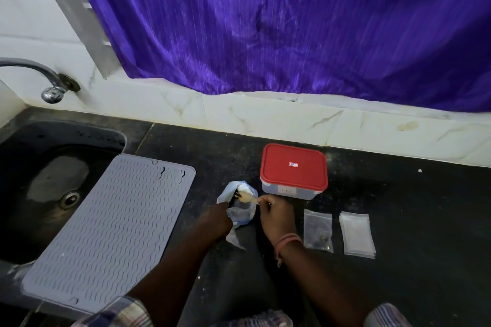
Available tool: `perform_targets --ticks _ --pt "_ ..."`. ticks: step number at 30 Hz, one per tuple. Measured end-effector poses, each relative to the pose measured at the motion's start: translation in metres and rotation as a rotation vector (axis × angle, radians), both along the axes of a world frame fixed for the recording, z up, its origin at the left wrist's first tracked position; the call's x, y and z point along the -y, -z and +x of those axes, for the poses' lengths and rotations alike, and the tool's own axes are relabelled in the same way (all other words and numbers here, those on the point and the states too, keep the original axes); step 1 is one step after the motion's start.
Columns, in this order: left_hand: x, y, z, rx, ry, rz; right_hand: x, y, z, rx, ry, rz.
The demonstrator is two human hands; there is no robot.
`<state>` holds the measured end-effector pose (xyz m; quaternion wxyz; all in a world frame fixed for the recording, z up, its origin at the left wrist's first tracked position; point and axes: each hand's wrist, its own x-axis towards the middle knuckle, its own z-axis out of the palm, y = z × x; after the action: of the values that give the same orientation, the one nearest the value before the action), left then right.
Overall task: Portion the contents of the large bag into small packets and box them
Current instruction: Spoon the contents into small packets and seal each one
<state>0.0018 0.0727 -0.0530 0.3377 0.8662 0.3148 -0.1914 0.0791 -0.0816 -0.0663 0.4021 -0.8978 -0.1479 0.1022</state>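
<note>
On the dark surface [398, 207], just right of the grey ribbed mat [111, 225] that overlaps the sink [32, 141], the left hand [216, 218] reaches forward, knuckles up, its fingers curled onto the rim of the large bag [239, 210], holding it open. The right hand [277, 216], wrist banded, pinches a pale spoon [248, 198] whose bowl sits in the bag's mouth. Behind stands the red-lidded box [293, 170], closed; to the right lie two small packets [318, 231], side by side.
</note>
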Motion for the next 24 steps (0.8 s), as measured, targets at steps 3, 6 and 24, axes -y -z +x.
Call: perform_targets --ticks 3,6,24 --pt "0.000 0.002 -0.002 0.005 -0.052 -0.011 0.002 -0.002 -0.002 0.115 -0.097 -0.046" --pt "0.007 0.005 0.000 0.085 -0.263 -0.034 0.006 -0.002 -0.005 0.203 -0.141 -0.048" --pt "-0.006 0.019 -0.008 0.223 -0.317 -0.286 -0.012 0.003 -0.006 -0.018 -0.101 -0.048"
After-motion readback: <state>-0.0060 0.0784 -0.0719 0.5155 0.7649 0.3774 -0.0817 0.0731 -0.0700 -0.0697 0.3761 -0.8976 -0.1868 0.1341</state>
